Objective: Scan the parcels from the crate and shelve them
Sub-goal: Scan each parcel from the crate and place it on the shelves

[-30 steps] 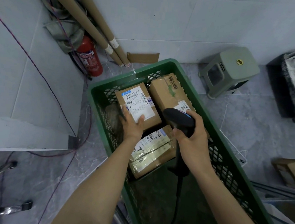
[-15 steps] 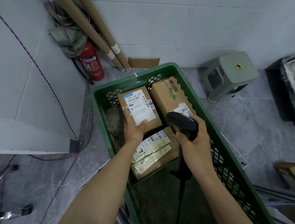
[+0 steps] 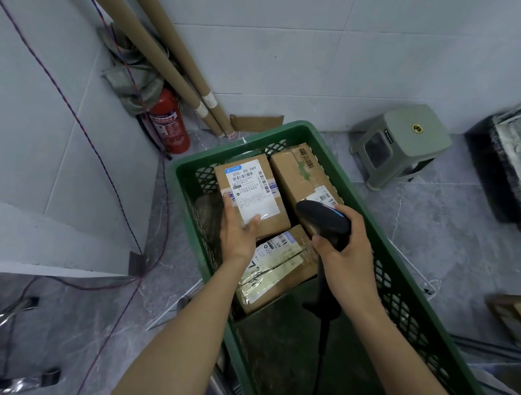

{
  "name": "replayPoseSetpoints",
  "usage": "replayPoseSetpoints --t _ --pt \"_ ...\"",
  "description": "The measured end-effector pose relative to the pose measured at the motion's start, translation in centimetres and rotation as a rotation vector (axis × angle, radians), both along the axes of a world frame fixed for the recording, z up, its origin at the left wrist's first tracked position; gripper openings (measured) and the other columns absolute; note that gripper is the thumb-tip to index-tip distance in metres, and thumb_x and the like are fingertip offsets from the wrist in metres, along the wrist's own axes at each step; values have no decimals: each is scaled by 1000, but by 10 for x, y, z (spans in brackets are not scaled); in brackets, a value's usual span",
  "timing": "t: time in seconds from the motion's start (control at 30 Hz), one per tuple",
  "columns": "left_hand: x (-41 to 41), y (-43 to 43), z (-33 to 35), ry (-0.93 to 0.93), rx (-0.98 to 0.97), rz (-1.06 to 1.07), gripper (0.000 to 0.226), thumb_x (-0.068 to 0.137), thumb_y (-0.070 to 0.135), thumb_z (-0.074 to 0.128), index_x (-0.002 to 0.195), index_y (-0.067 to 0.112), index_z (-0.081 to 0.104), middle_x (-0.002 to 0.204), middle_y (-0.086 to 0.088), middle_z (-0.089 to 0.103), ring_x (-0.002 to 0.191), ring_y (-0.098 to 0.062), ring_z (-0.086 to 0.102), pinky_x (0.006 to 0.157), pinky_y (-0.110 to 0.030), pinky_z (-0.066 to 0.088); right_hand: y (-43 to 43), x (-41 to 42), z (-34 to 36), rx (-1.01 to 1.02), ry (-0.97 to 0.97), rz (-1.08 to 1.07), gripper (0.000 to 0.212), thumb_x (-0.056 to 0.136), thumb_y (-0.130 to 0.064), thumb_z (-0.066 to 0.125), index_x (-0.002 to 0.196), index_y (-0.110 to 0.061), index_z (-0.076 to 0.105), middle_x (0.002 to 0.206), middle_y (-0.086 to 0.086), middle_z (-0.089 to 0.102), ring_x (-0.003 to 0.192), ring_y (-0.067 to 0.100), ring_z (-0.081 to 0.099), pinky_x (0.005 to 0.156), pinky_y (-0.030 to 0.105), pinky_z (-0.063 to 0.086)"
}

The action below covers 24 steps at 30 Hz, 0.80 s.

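A green plastic crate on the floor holds three cardboard parcels. My left hand grips the near end of the far-left parcel, whose white label reads 530 DS 069 and faces up. My right hand holds a black barcode scanner by its handle, head pointing toward that parcel, its cable hanging down into the crate. A second parcel lies at the far right, partly hidden by the scanner. A taped third parcel lies nearer, under my left wrist.
A red fire extinguisher and two long cardboard tubes stand in the corner behind the crate. A grey-green stool sits to the right. A white shelf edge juts in at left. A brown box lies at far right.
The held parcel has shifted slightly up and toward me in my left hand. My right hand keeps the scanner almost in place.
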State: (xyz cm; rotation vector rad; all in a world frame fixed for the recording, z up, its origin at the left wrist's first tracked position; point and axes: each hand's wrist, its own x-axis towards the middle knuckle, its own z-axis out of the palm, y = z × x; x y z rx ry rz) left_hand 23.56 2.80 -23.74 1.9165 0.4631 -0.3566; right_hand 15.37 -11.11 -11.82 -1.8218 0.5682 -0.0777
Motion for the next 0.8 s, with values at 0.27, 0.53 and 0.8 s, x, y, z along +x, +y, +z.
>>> replayPoseSetpoints --t 0.27,0.53,0.8 --pt "-10 3 32 -104 -2 -8 83 93 31 60 152 33 3 153 0 32 136 -23 37 110 -39 28 1 -13 14 3 -39 -10 54 84 -6 65 116 -46 46 99 -36 54 95 -8 56 84 25 51" --pt "-28 15 86 -214 -6 -23 82 93 27 60 153 30 4 149 1 38 134 -19 39 107 -36 31 5 -32 47 34 -89 -34 54 85 -8 64 119 -46 46 107 -23 54 99 3 57 79 19 49" --pt "-48 38 140 -297 -3 -78 80 93 28 60 153 29 7 149 3 40 133 -18 40 105 -35 32 29 -57 90 -19 -163 -83 60 84 -6 63 101 -61 43 97 -31 56 91 -11 55 67 10 44"
